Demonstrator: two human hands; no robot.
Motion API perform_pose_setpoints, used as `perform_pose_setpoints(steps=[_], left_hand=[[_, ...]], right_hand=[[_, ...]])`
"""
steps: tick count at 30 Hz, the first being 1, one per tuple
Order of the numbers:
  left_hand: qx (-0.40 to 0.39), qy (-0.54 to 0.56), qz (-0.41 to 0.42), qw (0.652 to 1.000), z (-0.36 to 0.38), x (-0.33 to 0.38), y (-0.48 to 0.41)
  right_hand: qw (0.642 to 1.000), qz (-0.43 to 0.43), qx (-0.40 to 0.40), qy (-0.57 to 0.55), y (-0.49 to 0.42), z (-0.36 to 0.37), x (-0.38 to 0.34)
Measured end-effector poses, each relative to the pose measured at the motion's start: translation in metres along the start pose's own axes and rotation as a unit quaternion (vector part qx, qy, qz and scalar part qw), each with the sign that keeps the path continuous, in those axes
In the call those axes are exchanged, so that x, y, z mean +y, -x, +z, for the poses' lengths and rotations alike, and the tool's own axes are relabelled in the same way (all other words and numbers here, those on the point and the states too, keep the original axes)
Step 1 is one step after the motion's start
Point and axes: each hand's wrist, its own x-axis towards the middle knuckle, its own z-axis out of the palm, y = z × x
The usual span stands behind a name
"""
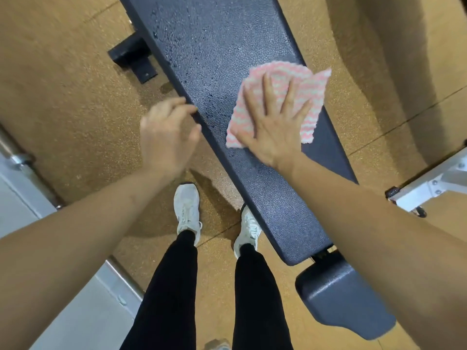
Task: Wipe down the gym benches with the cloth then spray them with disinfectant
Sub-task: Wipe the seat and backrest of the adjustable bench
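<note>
A long dark padded gym bench [217, 46] runs diagonally from the top centre to the lower right, its textured top dotted with wet droplets. A pink-and-white striped cloth [310, 84] lies flat on the bench near its right edge. My right hand [275, 127] presses down on the cloth with fingers spread. My left hand [166, 132] curls over the bench's left edge, fingers bent onto the rim. No spray bottle is in view.
A smaller dark seat pad [341, 299] sits at the bench's near end. A black frame foot [131, 56] juts out on the left. A white machine frame [434, 183] stands at right, grey equipment [30, 198] at left. My feet stand on tan rubber flooring.
</note>
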Motion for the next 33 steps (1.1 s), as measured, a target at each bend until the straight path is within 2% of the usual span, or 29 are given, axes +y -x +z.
perform_pose_setpoints(steps=[4, 8, 10, 12, 15, 19, 21, 25, 28, 33], left_hand=[[-0.021, -0.013, -0.067, 0.997, -0.015, -0.015, -0.052], [-0.048, -0.026, -0.035, 0.998, -0.027, -0.028, -0.087], [-0.046, -0.038, -0.027, 0.998, -0.031, -0.029, -0.096], [-0.04, -0.064, -0.028, 0.997, -0.032, -0.028, -0.1], [-0.056, -0.113, -0.017, 0.992, -0.033, -0.027, -0.102], [-0.076, -0.127, 0.004, 0.989, -0.041, -0.033, -0.107], [-0.08, -0.121, 0.009, 0.989, -0.043, -0.034, -0.108], [-0.08, -0.12, 0.017, 0.989, -0.042, -0.032, -0.11], [-0.077, -0.122, 0.026, 0.989, -0.044, -0.033, -0.112], [-0.092, -0.09, 0.026, 0.991, -0.044, -0.038, -0.115]], right_hand=[[0.997, -0.069, 0.011, 0.03, 0.023, 0.02, -0.033], [0.987, -0.149, 0.008, 0.058, 0.023, 0.022, -0.038], [0.985, -0.161, 0.025, 0.058, 0.011, 0.018, -0.027], [0.992, -0.116, 0.043, 0.041, -0.008, 0.011, -0.014], [0.999, 0.005, 0.049, -0.003, -0.044, -0.006, 0.001], [0.988, 0.134, 0.035, -0.069, -0.083, -0.028, 0.007], [0.981, 0.169, 0.021, -0.091, -0.092, -0.032, 0.005], [0.98, 0.169, 0.004, -0.105, -0.094, -0.035, 0.004], [0.989, 0.125, -0.012, -0.077, -0.092, -0.034, -0.006], [0.997, -0.074, 0.008, 0.033, -0.07, -0.017, -0.067]])
